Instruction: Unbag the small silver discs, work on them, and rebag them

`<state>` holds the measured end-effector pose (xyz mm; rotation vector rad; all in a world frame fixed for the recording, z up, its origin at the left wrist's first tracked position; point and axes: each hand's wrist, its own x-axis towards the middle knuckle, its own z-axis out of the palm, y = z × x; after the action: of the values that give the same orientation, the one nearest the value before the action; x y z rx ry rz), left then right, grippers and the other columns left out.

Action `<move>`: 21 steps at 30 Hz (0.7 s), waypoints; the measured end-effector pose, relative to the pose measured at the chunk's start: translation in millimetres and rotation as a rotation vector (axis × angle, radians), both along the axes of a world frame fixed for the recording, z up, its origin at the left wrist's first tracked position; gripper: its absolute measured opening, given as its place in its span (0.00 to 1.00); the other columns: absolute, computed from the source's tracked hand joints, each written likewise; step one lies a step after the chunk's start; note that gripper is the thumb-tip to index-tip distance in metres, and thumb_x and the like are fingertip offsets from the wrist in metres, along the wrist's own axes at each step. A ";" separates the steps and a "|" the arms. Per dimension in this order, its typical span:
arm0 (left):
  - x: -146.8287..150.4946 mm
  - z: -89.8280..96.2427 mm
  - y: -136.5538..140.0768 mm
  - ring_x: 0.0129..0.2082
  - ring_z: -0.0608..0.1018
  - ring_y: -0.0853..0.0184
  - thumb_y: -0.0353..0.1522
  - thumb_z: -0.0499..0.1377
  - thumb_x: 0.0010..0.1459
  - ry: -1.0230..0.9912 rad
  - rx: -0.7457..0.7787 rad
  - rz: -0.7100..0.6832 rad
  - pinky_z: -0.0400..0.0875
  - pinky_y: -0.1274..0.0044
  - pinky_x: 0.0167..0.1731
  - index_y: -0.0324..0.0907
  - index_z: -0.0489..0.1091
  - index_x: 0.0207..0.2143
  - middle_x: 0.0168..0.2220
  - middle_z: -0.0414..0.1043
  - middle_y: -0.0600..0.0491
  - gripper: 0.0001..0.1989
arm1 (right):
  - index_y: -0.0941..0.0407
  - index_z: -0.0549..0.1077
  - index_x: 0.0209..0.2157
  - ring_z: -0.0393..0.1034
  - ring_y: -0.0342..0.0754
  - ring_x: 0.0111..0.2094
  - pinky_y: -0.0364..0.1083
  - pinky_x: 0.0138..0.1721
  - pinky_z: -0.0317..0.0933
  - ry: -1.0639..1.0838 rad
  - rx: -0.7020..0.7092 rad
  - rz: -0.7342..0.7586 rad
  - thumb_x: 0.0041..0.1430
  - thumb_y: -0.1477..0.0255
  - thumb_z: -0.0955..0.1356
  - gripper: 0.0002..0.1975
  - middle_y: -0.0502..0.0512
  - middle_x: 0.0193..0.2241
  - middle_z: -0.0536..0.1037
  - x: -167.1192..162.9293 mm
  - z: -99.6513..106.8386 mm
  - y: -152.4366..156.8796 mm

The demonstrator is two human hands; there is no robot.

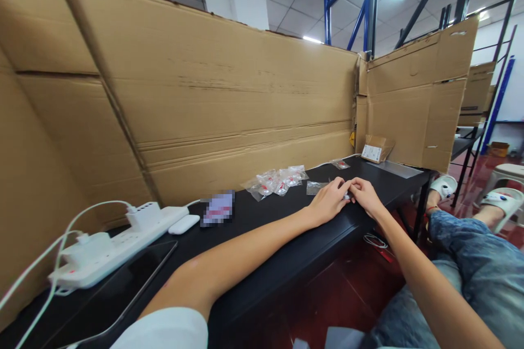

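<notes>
My left hand (331, 200) and my right hand (364, 196) meet over the front part of the black table (282, 253). The fingers of both are closed and pinched around a small whitish object (347, 195). It is mostly covered by the fingertips, so I cannot make out its kind. A flat clear plastic bag (316, 188) lies just behind my left hand. Farther left is a pile of small clear plastic bags (278, 180) with red bits showing in them. One more small clear bag (340, 164) with a red bit rests near the back edge.
Cardboard panels (245, 82) wall in the table's back and sides. At left are a white power strip (123, 245) with cables, a dark tablet (118, 294), a white case (184, 224) and a blurred phone-like object (218, 209). A brown packet (375, 148) stands at the far corner.
</notes>
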<state>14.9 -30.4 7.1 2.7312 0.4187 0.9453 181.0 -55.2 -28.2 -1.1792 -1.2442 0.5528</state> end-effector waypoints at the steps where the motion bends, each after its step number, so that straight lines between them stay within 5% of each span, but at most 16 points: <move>1: 0.1 -0.5 0.0 0.45 0.73 0.59 0.31 0.59 0.56 -0.003 -0.013 0.009 0.66 0.69 0.50 0.47 0.65 0.53 0.49 0.64 0.47 0.21 | 0.56 0.69 0.25 0.59 0.39 0.15 0.40 0.18 0.54 0.002 -0.002 0.004 0.50 0.57 0.69 0.16 0.48 0.17 0.71 -0.4 0.4 -0.2; 12: 1.3 -3.7 3.2 0.41 0.73 0.61 0.38 0.59 0.58 -0.012 -0.021 0.098 0.68 0.69 0.46 0.44 0.65 0.51 0.47 0.61 0.47 0.19 | 0.58 0.74 0.23 0.57 0.40 0.20 0.40 0.21 0.51 -0.063 -0.049 0.145 0.51 0.56 0.68 0.18 0.49 0.19 0.70 -7.3 16.1 -11.8; 21: 2.6 -5.3 7.7 0.40 0.73 0.61 0.39 0.59 0.58 -0.014 -0.012 0.094 0.67 0.71 0.44 0.43 0.67 0.49 0.42 0.66 0.48 0.18 | 0.58 0.72 0.24 0.59 0.40 0.19 0.41 0.20 0.52 0.110 -0.046 0.077 0.45 0.55 0.71 0.19 0.49 0.19 0.70 -3.3 10.2 -6.3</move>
<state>17.5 -22.8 1.8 2.7132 0.5529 0.9809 177.7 -61.5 -18.0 -1.1271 -1.1918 0.6981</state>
